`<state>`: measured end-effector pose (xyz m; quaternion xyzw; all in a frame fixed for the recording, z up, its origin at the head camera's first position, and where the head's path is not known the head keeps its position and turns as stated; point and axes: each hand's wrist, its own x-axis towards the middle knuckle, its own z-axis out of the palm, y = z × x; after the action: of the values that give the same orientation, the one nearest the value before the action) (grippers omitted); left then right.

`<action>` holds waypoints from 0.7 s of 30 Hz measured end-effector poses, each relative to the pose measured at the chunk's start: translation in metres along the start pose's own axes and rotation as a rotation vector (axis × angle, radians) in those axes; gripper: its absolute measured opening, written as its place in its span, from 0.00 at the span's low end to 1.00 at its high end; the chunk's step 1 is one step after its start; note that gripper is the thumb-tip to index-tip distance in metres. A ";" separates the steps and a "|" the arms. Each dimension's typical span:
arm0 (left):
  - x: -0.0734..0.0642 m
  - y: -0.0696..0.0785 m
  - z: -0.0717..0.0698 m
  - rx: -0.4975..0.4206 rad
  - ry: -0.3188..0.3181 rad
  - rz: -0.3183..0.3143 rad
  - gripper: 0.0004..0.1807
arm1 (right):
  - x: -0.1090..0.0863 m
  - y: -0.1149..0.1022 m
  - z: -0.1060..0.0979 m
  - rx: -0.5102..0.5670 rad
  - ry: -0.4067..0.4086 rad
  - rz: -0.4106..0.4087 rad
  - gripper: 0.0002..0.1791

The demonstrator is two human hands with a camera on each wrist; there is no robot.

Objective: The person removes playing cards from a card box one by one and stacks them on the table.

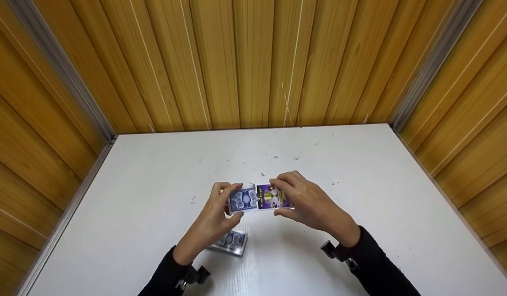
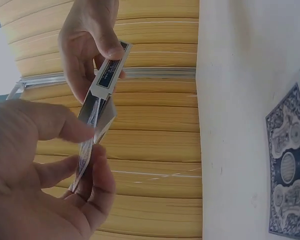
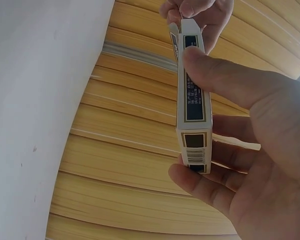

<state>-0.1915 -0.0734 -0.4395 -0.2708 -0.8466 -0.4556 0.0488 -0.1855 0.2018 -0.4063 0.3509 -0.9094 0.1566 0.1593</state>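
Note:
My right hand (image 1: 313, 201) grips a playing card box (image 1: 265, 197), purple on top with a gold trophy picture, between thumb and fingers. In the right wrist view, the box (image 3: 194, 107) shows white edges, dark printed panels and a barcode on its near end. My left hand (image 1: 214, 213) pinches a thin set of blue-backed playing cards (image 1: 243, 199) by its edges. Those cards (image 2: 86, 150) stand at the box's open end in the left wrist view, with a pale flap (image 2: 106, 120) folded out beside them. Both are held above the table.
A stack of blue-backed playing cards (image 1: 233, 241) lies on the white table (image 1: 155, 172), partly behind my left wrist. Small dark marks dot the tabletop. Wood-patterned walls (image 1: 253, 61) enclose the back and sides.

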 end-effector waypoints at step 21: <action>-0.002 -0.010 -0.008 0.496 0.059 0.229 0.38 | -0.002 0.003 -0.006 -0.017 -0.029 0.020 0.40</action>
<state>-0.1963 -0.0849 -0.4423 -0.3311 -0.8944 -0.2335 0.1893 -0.1848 0.2076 -0.4022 0.3427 -0.9163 0.1455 0.1474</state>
